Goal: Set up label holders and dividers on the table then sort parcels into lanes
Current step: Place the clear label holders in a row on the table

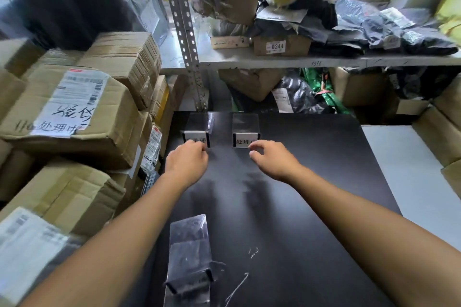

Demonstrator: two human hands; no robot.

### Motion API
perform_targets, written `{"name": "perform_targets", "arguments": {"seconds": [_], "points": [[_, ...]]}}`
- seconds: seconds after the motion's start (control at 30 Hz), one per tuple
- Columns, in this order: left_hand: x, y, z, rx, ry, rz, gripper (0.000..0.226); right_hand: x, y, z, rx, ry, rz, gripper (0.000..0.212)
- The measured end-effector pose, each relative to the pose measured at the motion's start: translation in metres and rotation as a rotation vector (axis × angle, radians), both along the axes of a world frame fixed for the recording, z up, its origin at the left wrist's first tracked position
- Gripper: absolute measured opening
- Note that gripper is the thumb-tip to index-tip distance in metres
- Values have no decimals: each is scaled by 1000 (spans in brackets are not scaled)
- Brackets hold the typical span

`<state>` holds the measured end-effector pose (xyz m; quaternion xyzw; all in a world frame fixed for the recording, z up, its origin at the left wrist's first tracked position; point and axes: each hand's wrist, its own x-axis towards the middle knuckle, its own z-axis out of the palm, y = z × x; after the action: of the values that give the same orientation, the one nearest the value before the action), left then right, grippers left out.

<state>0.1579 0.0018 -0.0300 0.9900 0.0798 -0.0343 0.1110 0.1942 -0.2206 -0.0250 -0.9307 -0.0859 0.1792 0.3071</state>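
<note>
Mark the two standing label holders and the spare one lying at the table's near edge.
left label holder (197,122), head view, clear back panel above the card
right label holder (242,141), head view, white printed card
spare label holder (188,237), head view, flat clear panel
</note>
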Motion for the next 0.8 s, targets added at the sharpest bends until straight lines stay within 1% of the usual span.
{"name": "perform_targets", "arguments": {"seconds": [0.1,0.27,0.33,0.5,0.6,0.67,0.73,0.8], "points": [[-31,7,0,12,44,3,33,-23,8,5,-102,-40,53,34],[-82,18,-2,-24,71,-46,31,-62,19,5,-175,-44,109,35],[-101,21,-1,-15,120,-87,31,-77,22,4,-181,-31,128,35],[-141,30,2,27,261,-223,39,-118,32,-1,-162,-19,148,34],[-164,28,0,11,338,-276,42,-144,39,-9,-138,12,163,32],[-180,25,-4,-30,367,-253,40,-161,43,-16,-108,26,178,31],[-195,21,-8,-91,368,-190,32,-177,49,-24,-61,47,184,30],[-208,17,-11,-183,374,-113,30,-192,54,-32,12,106,161,28]]}}
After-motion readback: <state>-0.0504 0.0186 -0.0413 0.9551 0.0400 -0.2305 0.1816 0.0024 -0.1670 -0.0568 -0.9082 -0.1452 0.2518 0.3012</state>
